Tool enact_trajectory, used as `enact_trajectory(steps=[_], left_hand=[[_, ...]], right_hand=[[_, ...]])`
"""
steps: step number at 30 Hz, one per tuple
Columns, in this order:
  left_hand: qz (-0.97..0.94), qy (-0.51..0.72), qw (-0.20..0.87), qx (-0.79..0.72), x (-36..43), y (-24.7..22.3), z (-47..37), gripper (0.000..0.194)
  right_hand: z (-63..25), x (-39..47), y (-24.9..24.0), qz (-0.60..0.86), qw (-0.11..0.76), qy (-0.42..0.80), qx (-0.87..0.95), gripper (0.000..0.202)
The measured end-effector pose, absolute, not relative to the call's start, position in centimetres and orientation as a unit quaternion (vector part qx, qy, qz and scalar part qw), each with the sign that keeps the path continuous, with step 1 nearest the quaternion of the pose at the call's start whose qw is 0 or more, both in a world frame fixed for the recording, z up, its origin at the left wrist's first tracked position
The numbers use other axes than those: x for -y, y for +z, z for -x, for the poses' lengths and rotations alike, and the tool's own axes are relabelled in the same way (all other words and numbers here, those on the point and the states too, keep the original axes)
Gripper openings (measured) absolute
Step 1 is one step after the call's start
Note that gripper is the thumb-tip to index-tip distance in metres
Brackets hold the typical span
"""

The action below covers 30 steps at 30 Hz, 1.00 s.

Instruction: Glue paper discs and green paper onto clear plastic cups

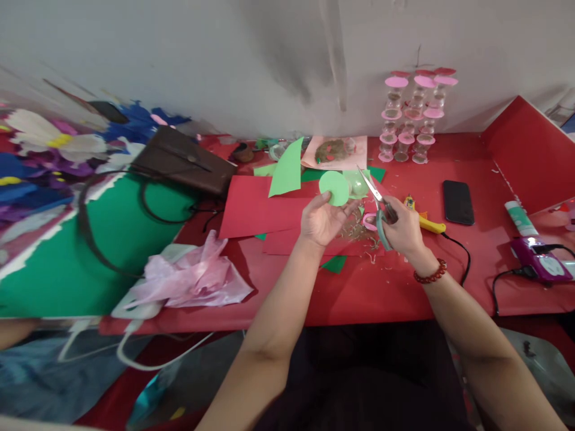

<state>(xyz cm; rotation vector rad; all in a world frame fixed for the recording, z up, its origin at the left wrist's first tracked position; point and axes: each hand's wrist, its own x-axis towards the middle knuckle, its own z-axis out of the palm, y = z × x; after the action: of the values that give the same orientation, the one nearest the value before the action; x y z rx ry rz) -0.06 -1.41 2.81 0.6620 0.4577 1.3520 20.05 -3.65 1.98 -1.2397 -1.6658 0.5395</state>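
My left hand pinches a light green paper circle by its lower edge, above the red table. My right hand is closed round the grey-green handles of a pair of scissors. The blades point up and left, just right of the circle and apart from it. Beyond the hands lies a clear domed plastic piece on light green paper. A yellow glue gun rests right of my right hand, partly hidden by it. Small scraps are scattered below the scissors.
Red sheets and a curled green sheet lie left of centre. A pink plastic bag and brown handbag stand further left. At right are a phone and purple power strip. Stacked clear cups with pink discs stand behind.
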Motion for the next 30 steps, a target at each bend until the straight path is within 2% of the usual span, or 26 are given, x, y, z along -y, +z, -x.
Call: enact_trajectory(steps=[7,15,18,23,27,30], left_hand=[[-0.300,0.620,0.692,-0.216,1.3,2.8,0.5,0.055],[-0.351,0.612,0.671,-0.226,1.1,3.1,1.3,0.070],[-0.355,0.612,0.668,-0.229,1.2,3.4,1.4,0.075],[-0.343,0.611,0.673,-0.237,1.4,3.4,1.3,0.078],[-0.346,0.595,0.685,-0.238,1.7,3.4,1.2,0.085],[-0.353,0.589,0.689,-0.232,1.8,3.5,1.1,0.091]], right_hand=[[-20.5,4.0,3.4,0.491,0.471,0.279,0.678,0.034],[-21.4,3.6,3.1,0.482,0.453,0.318,0.680,0.026],[-21.5,3.6,3.3,0.510,0.463,0.288,0.665,0.028],[-21.7,3.7,3.9,0.532,0.494,0.153,0.670,0.039],[-21.6,3.7,3.5,0.522,0.432,0.154,0.719,0.028],[-21.4,3.7,2.9,0.526,0.435,0.141,0.717,0.024]])
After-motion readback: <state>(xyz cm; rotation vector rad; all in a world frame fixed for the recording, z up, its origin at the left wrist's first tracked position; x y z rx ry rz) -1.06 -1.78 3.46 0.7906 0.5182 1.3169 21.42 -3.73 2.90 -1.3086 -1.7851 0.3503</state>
